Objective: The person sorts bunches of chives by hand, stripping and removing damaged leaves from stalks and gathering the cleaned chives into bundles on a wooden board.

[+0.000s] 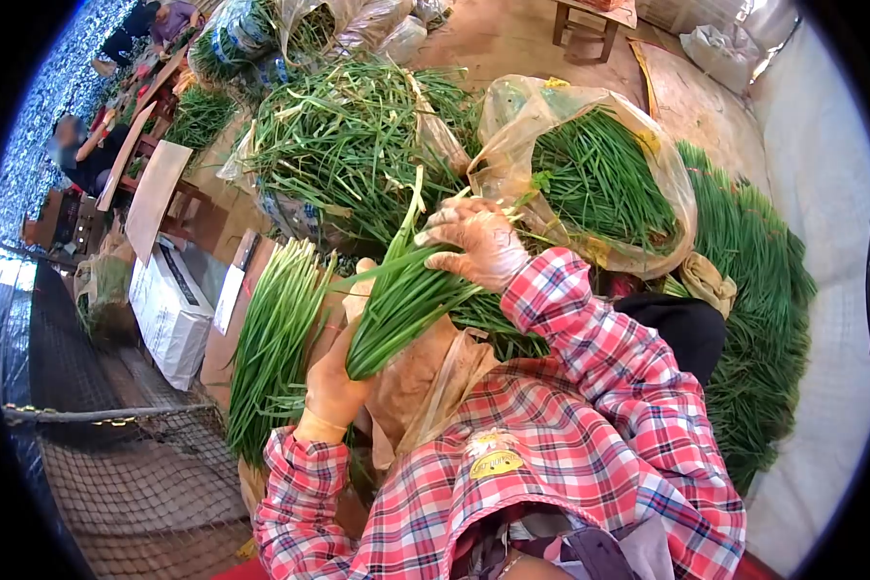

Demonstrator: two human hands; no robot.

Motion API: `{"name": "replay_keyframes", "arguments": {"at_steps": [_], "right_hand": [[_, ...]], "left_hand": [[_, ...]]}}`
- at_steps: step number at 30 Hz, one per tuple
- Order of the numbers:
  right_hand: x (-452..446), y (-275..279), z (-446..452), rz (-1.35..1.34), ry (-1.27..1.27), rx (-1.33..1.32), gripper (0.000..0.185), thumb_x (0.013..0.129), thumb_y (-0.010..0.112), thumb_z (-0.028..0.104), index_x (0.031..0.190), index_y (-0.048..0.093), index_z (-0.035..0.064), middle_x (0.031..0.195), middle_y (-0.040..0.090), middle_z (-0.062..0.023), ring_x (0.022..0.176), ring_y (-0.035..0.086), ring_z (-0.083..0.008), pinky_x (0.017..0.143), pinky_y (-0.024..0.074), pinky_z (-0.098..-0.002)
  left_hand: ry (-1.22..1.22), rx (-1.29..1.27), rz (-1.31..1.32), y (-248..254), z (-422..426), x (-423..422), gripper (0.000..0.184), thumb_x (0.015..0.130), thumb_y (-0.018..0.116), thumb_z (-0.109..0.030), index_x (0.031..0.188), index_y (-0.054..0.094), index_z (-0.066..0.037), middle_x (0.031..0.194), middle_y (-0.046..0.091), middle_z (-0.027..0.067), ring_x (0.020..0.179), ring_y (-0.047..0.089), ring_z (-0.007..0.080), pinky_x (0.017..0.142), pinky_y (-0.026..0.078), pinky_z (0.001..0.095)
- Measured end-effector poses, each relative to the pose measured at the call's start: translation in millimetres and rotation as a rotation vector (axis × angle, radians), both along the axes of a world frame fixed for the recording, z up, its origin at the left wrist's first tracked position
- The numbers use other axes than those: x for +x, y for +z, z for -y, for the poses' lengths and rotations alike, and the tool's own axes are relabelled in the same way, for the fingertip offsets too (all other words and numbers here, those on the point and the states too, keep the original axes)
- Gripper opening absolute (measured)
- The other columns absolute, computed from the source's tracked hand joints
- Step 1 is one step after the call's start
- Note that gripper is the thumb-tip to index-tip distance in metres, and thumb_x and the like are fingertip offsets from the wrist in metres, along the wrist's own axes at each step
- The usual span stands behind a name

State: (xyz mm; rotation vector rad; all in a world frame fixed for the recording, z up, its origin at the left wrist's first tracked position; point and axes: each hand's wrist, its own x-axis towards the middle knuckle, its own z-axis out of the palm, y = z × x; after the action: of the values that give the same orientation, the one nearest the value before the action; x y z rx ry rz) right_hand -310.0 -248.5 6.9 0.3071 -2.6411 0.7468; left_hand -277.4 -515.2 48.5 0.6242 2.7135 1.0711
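Observation:
A bunch of long green stalks (396, 307) lies slantwise in front of my chest. My left hand (340, 382) is wrapped round its lower left side, the thumb up along the stalks. At the upper end my right hand (481, 240), in a thin clear glove, has its fingers bent over the stalks and touches them. Just left of the bunch, a neat pile of green stalks (275, 338) with pale ends rests on a board. Beyond my hands is a loose, tangled heap of greens (348, 145). An open clear bag (512, 126) at the right holds more greens.
Tied green bundles (754, 290) line the right side by a white sheet (831, 387). A white box (169, 309), wooden benches (155, 193) and netting (135, 483) are at the left. People (87, 155) sit at the far left. A wooden stool (590, 19) stands at the back.

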Motion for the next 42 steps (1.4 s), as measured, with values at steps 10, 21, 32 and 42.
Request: {"name": "replay_keyframes", "arguments": {"at_steps": [10, 21, 32, 42], "right_hand": [[-4.9, -7.9, -21.5, 0.401, 0.004, -1.631, 0.028, 0.083, 0.063, 0.025, 0.099, 0.06, 0.0017, 0.08, 0.062, -0.0052, 0.068, 0.058, -0.017, 0.063, 0.0487, -0.0275], [23.5, -40.6, -97.9, 0.599, -0.448, -0.926, 0.036, 0.082, 0.062, 0.035, 0.103, 0.062, 0.0054, 0.083, 0.063, -0.008, 0.075, 0.059, -0.0181, 0.071, 0.0474, -0.0295], [17.9, -44.0, -48.9, 0.659, -0.256, -1.3, 0.029, 0.084, 0.062, 0.027, 0.095, 0.063, 0.0009, 0.075, 0.063, -0.0032, 0.056, 0.052, -0.0072, 0.049, 0.0429, -0.02], [24.4, 6.2, -48.4, 0.323, -0.173, -0.228, 0.038, 0.072, 0.072, 0.034, 0.098, 0.063, 0.0085, 0.091, 0.062, -0.0069, 0.086, 0.058, -0.0222, 0.079, 0.0457, -0.0333]], "left_hand": [[-0.053, 0.011, 0.111, -5.7, 5.6, 1.4, 0.053, 0.07, 0.065, -0.008, 0.12, 0.05, -0.003, 0.096, 0.063, 0.0181, 0.087, 0.064, 0.0269, 0.074, 0.049, 0.0327], [0.214, 0.408, 0.976, -11.3, 23.9, 13.4, 0.045, 0.063, 0.069, 0.001, 0.106, 0.056, -0.001, 0.082, 0.061, 0.0037, 0.058, 0.054, 0.0104, 0.052, 0.044, 0.0237], [0.189, 0.328, 0.753, -11.5, 23.6, 29.1, 0.051, 0.066, 0.068, -0.002, 0.114, 0.052, 0.001, 0.086, 0.06, 0.0018, 0.063, 0.053, 0.0087, 0.052, 0.043, 0.022], [0.073, 0.06, 0.178, -29.1, 25.6, 33.0, 0.054, 0.071, 0.069, -0.008, 0.12, 0.049, 0.0, 0.103, 0.063, 0.0164, 0.093, 0.062, 0.0215, 0.079, 0.048, 0.0295]]}}
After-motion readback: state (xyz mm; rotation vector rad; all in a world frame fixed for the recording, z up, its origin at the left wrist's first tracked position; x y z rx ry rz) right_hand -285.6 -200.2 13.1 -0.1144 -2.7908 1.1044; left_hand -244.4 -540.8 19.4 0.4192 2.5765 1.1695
